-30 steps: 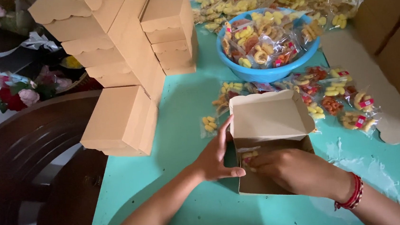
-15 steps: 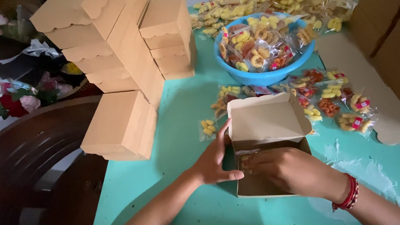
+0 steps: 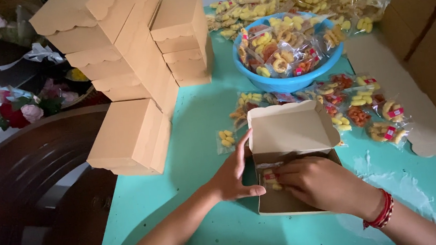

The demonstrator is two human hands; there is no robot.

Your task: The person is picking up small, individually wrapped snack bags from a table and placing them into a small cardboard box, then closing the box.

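An open brown cardboard box (image 3: 291,132) sits near the front edge of the turquoise table (image 3: 198,134), lid tilted up; the left hand (image 3: 232,173) lies flat against its left wall, fingers straight — gripping nothing; the right hand (image 3: 318,182) rests inside, fingertips pinched on a small snack packet (image 3: 270,178) at the box's left side; a blue bowl (image 3: 287,80) of packets stands toward the far edge, closed boxes (image 3: 125,67) stacked along the left edge.

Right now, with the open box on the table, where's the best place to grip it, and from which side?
Grip the box by its two short side walls, coming from above. Its lid stands up at the far edge, blocking that side. The left hand already braces the left wall.
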